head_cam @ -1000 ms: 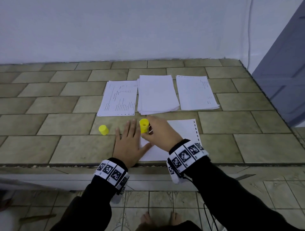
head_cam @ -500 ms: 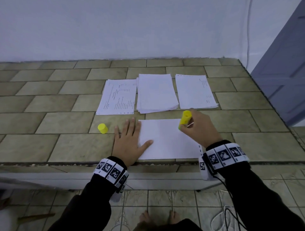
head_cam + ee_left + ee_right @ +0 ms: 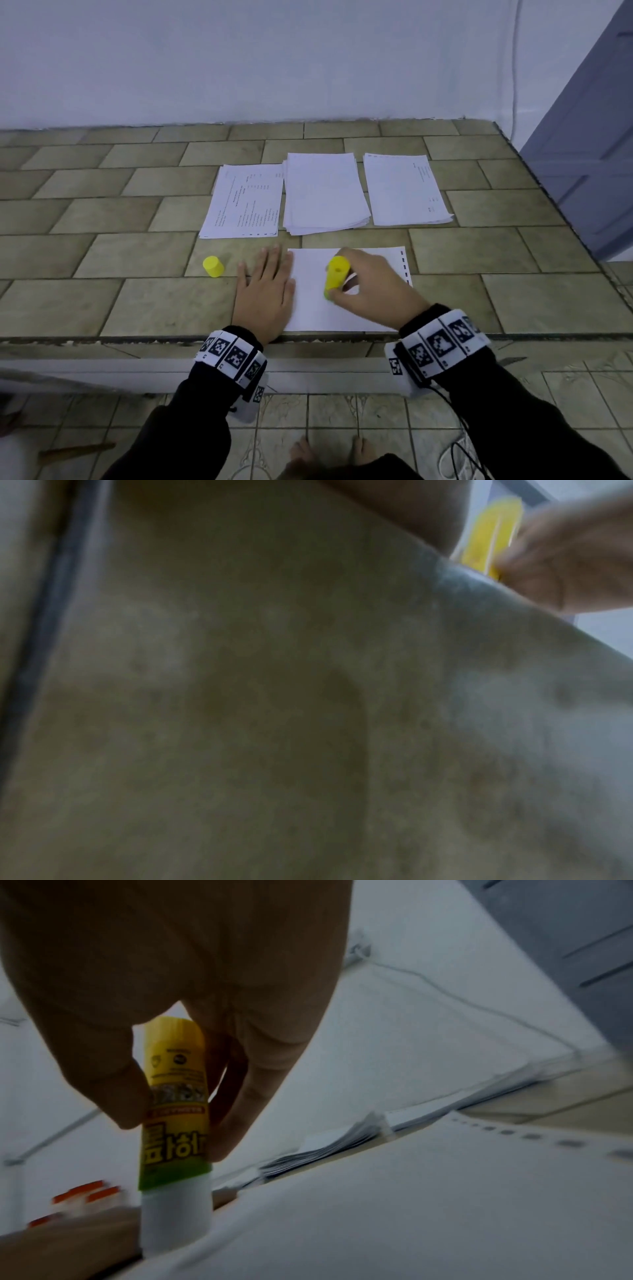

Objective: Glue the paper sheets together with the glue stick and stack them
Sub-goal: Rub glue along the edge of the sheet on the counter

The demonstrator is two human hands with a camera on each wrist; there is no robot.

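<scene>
Right now you are in the gluing step, with stacking not yet begun for this sheet. Your right hand (image 3: pixel 373 287) pinches the glue stick (image 3: pixel 336 275) between thumb and fingertips and holds it upright, its white glue end pressed down onto the blank sheet (image 3: pixel 373 325) that lies at the near edge of the tiled counter (image 3: pixel 102 240). Your left hand (image 3: pixel 265 294) lies flat with straight, lightly spread fingers, mostly on the tile, its thumb side just over the sheet's left edge to pin it. The stick's yellow cap (image 3: pixel 213 266) stands off to the left of that hand, so the stick is uncapped and in use. Behind the sheet three lots of paper wait side by side: a printed sheet (image 3: pixel 245 202) on the left, a thicker middle pile (image 3: pixel 325 192), and a right pile (image 3: pixel 404 188) with sparse print. Whether any of those are already glued pairs cannot be told. Judging by this, you have glue to finish spreading here, a second sheet to lay on and press, then the joined pair to stack, with more sheets likely left.
</scene>
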